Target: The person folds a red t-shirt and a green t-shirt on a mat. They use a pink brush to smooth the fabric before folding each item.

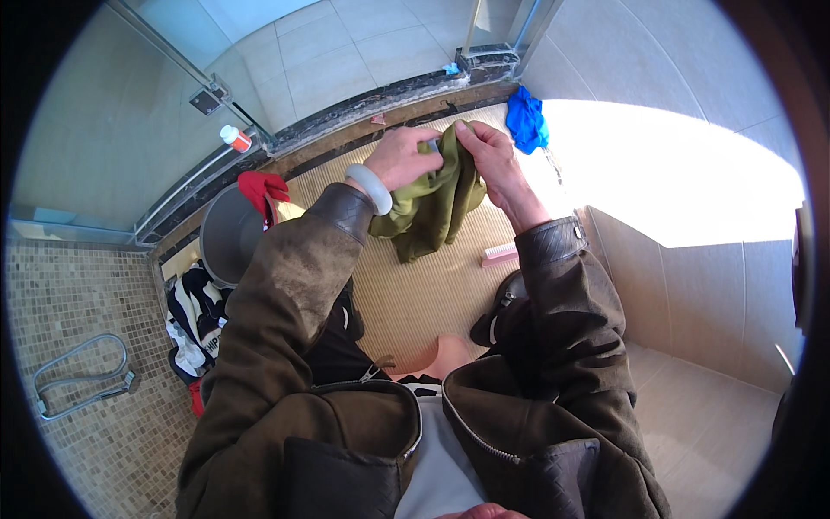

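Both hands are up in front of the person, working an olive-green garment (430,203) over a ribbed, tan washboard-like surface (432,285). The left hand (403,158) has its fingers closed around the top of the cloth, bunching it tight; a pale bangle (371,188) sits on that wrist, just above the brown jacket cuff. The right hand (493,156) pinches the same upper edge from the other side, fingers folded onto the fabric. The two hands sit close together, almost touching, with a small bluish-grey bit between them that is too small to tell. The rest of the garment hangs down in loose folds below the hands, its lower end lying on the ribbed surface.

Just to the right of the hanging cloth, near the right cuff, a pink scrubbing brush (500,253) lies on the ribbed surface. Further up, a crumpled blue cloth (526,119) rests against the wall in bright sunlight. On the left, a grey basin (226,238) stands with a red cloth (263,189) draped over its rim, and a heap of black-and-white clothes (192,316) lies below it. A small white bottle with an orange cap (235,137) sits on the dark ledge by the glass partition. A metal hose (82,376) loops on the mosaic floor far left.
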The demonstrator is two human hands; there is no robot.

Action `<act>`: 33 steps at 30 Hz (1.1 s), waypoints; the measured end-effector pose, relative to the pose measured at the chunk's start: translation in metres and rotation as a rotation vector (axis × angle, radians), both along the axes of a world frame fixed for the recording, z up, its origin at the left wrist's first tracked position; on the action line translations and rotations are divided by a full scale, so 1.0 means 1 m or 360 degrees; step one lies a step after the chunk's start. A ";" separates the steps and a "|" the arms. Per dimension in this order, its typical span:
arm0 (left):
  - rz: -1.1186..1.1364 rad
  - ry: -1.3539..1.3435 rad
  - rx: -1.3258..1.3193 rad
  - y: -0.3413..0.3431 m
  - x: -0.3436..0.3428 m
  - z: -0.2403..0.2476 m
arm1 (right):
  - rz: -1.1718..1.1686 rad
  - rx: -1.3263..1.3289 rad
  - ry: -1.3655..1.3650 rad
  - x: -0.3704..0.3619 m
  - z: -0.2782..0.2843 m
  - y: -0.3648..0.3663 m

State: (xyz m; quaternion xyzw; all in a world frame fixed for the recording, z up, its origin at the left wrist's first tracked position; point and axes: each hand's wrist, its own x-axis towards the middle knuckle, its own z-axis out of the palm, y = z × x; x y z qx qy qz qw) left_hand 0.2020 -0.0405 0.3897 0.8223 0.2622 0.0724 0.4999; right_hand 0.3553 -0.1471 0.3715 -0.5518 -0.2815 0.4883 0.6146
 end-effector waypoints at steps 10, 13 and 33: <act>0.0323 -0.0520 -0.0667 0.003 -0.012 0.050 | 0.0858 -0.0124 -0.0334 -0.006 -0.021 -0.017; 0.0282 -0.0895 -0.1001 0.027 -0.023 0.060 | 0.1028 -0.0385 -0.1029 0.012 -0.049 -0.026; 0.0770 -0.0520 0.0296 -0.036 0.021 -0.021 | -0.0039 0.0295 0.1534 -0.045 -0.005 0.016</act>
